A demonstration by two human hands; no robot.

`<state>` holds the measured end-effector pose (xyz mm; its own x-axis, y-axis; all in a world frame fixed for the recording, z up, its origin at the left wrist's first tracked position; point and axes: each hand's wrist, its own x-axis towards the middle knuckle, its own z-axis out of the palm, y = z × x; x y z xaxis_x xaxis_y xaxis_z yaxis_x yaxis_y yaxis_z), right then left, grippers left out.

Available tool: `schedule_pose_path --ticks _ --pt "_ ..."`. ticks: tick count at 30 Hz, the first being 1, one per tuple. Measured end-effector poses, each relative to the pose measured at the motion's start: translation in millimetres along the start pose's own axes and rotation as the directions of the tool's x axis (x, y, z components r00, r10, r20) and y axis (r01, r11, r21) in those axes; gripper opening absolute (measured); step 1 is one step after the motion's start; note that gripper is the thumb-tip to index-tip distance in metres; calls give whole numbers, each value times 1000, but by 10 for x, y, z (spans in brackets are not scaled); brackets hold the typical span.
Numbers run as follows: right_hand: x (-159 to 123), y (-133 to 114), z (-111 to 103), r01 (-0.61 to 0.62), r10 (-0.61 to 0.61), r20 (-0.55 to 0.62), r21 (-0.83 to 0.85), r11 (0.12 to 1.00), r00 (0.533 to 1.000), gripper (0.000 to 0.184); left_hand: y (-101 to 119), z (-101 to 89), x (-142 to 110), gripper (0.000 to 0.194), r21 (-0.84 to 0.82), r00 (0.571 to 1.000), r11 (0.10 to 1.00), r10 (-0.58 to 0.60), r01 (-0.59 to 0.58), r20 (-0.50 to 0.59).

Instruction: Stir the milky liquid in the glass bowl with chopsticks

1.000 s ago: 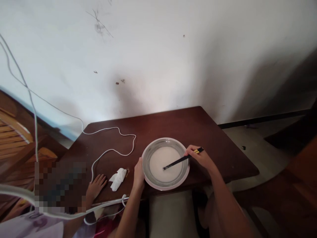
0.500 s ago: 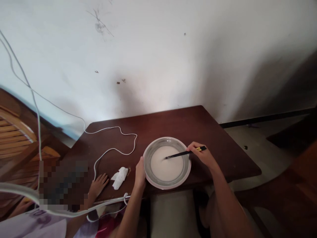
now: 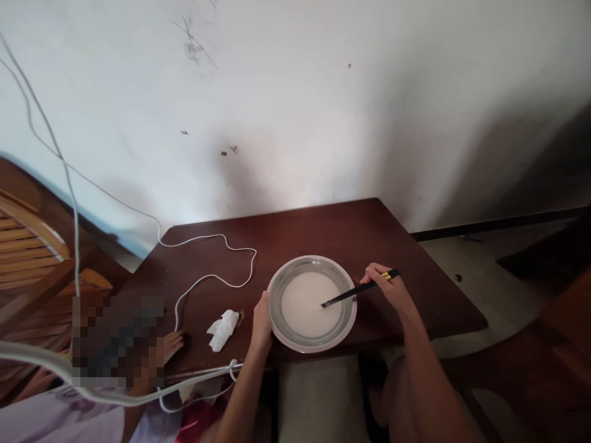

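Note:
A round metal bowl (image 3: 341, 274) with a pale pink rim stands near the front edge of the dark table. Milky white liquid (image 3: 302, 307) fills its lower part. My left hand (image 3: 261, 320) grips the bowl's left side; some of its fingers are hidden behind the rim. In my right hand (image 3: 384, 288), closed at the bowl's right side, is a pair of black chopsticks (image 3: 353, 293) with gold bands near the top. They slant over the right rim, and their tips touch the liquid right of its centre.
Left of the bowl, a crumpled white tissue (image 3: 223, 331) lies on the brown table (image 3: 295, 231). A thin white cable (image 3: 207, 278) winds across the tabletop. Another person's hand (image 3: 172, 346) rests at the left edge. Beyond is a wooden chair (image 3: 28, 234); a wall (image 3: 295, 111) stands behind.
My right hand and the chopsticks have moved right, their tips shifting right and slightly down in the liquid. The other person's hand has drawn back left. My left hand stays on the bowl.

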<state>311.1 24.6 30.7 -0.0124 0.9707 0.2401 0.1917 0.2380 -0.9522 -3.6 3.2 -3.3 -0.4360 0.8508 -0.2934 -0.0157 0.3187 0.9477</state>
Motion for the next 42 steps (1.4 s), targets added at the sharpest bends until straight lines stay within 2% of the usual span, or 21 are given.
schedule_pose_path --ticks 2,4,8,10,15,19,21,23,26,29,32,35,38,42 --pt "-5 -11 24 -11 9 87 15 1000 996 36 8 6 -10 64 -2 1000 1000 -11 11 -11" --pt "-4 -21 56 -9 7 126 14 1000 992 31 16 8 -14 62 5 999 1000 -29 29 -23" --pt "8 -14 18 5 -6 -11 -33 999 1000 34 23 -4 -8 60 23 1000 999 -30 30 -4" --pt "4 -7 -16 2 -3 -30 -35 999 1000 39 17 -8 -1 59 27 999 999 -34 34 4" --pt "-9 -11 43 -8 7 146 8 1000 989 31 -11 8 11 56 9 999 1000 -24 25 -23" --pt "7 -9 10 14 -14 11 -31 999 1000 32 4 7 -1 57 9 999 999 -34 34 -6" --pt "5 -11 -25 8 -9 -17 -41 999 1000 38 19 3 -6 55 13 999 999 -40 40 -7" --pt "-4 -18 -16 -3 4 40 -30 1000 999 39 25 3 -5 53 9 998 998 -55 56 -11" --pt "-7 -28 64 -3 3 142 -5 1000 990 32 22 10 -1 52 4 998 998 -59 59 -10" --pt "10 -19 93 18 -16 63 -21 1000 998 28 21 11 -3 56 9 999 999 -53 53 5" --pt "17 -6 49 9 -11 -48 -41 999 999 35 17 2 -4 60 31 999 999 -31 31 3" --pt "3 -18 52 -6 7 37 -20 1000 999 38 -15 -4 12 60 33 1000 999 -4 4 7" --pt "-1 -38 96 5 -4 125 -7 1000 992 33 -49 0 28 62 18 999 999 -28 27 19" --pt "20 -31 38 20 -21 -17 -37 999 1000 35 -28 9 15 61 25 999 999 -37 37 13"
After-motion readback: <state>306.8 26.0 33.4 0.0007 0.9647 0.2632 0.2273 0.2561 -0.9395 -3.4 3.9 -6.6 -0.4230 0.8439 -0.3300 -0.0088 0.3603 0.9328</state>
